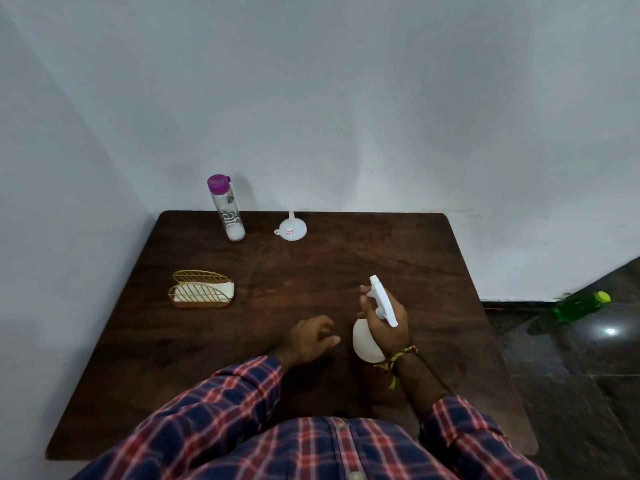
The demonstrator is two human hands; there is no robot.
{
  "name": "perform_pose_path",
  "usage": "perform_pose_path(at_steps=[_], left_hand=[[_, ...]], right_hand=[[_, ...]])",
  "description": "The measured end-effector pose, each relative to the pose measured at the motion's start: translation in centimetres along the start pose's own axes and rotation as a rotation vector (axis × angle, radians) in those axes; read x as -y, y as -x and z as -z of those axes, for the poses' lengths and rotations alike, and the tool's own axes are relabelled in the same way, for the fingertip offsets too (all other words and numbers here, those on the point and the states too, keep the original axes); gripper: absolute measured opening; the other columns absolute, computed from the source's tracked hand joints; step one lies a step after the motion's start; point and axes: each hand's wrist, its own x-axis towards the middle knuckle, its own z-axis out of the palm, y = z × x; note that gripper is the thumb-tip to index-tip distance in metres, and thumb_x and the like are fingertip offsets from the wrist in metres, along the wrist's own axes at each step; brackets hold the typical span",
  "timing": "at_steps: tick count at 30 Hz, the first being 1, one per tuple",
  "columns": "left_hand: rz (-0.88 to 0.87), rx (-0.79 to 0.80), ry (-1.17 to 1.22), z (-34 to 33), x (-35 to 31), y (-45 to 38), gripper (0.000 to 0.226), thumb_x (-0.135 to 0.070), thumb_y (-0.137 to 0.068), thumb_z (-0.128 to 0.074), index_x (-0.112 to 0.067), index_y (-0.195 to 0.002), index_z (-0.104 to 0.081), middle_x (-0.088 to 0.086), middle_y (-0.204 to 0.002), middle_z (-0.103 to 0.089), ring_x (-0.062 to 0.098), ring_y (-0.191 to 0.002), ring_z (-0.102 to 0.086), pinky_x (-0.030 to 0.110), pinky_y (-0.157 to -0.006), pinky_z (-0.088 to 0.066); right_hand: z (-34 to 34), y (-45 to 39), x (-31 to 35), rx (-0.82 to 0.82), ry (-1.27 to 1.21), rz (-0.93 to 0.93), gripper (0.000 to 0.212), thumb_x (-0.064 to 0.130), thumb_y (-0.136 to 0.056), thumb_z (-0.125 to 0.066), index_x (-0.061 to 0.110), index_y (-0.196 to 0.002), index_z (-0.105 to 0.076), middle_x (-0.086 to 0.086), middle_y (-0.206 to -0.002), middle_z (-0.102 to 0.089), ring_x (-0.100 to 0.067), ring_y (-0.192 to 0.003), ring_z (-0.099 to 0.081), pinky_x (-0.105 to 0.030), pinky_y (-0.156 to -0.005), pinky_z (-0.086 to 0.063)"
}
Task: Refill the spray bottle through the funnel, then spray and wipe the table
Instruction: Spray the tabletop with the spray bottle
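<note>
My right hand (pixel 384 318) grips the neck of a white spray bottle (pixel 366 342), held above the dark wooden table (pixel 242 358) with its trigger head (pixel 382 299) pointing away from me. My left hand (pixel 310 336) hovers just left of the bottle, fingers loosely curled, holding nothing. A small white funnel (pixel 292 230) lies mouth-down near the table's far edge. Left of it stands a clear water bottle with a purple cap (pixel 227 207). A gold wire holder with white napkins (pixel 202 289) sits at the table's left side.
A grey wall runs behind and to the left of the table. A green bottle (pixel 581 306) lies on the dark tiled floor at the right. My plaid shirt fills the bottom of the view.
</note>
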Motion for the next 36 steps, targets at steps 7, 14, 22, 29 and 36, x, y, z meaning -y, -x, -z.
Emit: perform_pose_path(at_steps=[7,14,22,29,36], left_hand=[[0.220,-0.162,-0.206,1.0,4.8,0.9,0.068,-0.039,-0.087,-0.068,-0.017,-0.144,-0.039,0.008,-0.152,-0.037,0.023,-0.139,-0.036,0.035,-0.113,-0.034],[0.376,0.027,-0.351,2.0,7.6,1.0,0.110,-0.040,-0.078,-0.078,-0.019,-0.156,-0.004,0.013,-0.163,0.001,0.038,-0.149,-0.005,0.050,-0.117,-0.026],[0.313,0.149,-0.433,5.0,8.5,0.0,0.099,-0.044,-0.082,-0.073,-0.022,-0.156,-0.012,0.013,-0.163,-0.010,0.032,-0.145,-0.023,0.037,-0.116,-0.030],[0.339,0.133,-0.450,4.2,8.0,0.3,0.096,-0.036,-0.086,-0.071,-0.020,-0.156,-0.007,0.013,-0.163,-0.005,0.035,-0.148,-0.015,0.041,-0.119,-0.026],[0.356,0.134,-0.462,4.2,7.2,0.7,0.094,-0.035,-0.088,-0.069,-0.018,-0.156,-0.006,0.014,-0.163,-0.004,0.037,-0.148,-0.013,0.042,-0.119,-0.026]], right_hand=[[1.2,1.0,0.3,-0.040,-0.028,0.007,0.017,0.005,-0.090,-0.065,0.013,-0.105,-0.067,0.001,-0.092,-0.070,-0.016,-0.068,-0.068,-0.032,-0.061,-0.058],[1.3,1.1,1.1,0.090,-0.027,-0.132,0.007,0.018,-0.086,-0.073,0.021,-0.092,-0.071,-0.001,-0.079,-0.070,-0.018,-0.063,-0.066,-0.040,-0.059,-0.054],[-4.8,-1.1,1.8,0.467,0.474,-0.246,0.040,0.062,-0.076,-0.062,0.022,-0.081,-0.067,0.006,-0.072,-0.069,-0.016,-0.073,-0.068,-0.041,-0.070,-0.058],[-5.0,-1.2,1.5,0.606,0.673,-0.314,0.045,0.068,-0.072,-0.062,0.029,-0.093,-0.068,0.007,-0.088,-0.068,-0.019,-0.085,-0.067,-0.034,-0.074,-0.056],[-2.7,0.3,1.4,0.861,0.831,-0.299,0.048,0.066,-0.074,-0.063,0.025,-0.099,-0.068,0.000,-0.096,-0.070,-0.022,-0.089,-0.068,-0.040,-0.080,-0.058]])
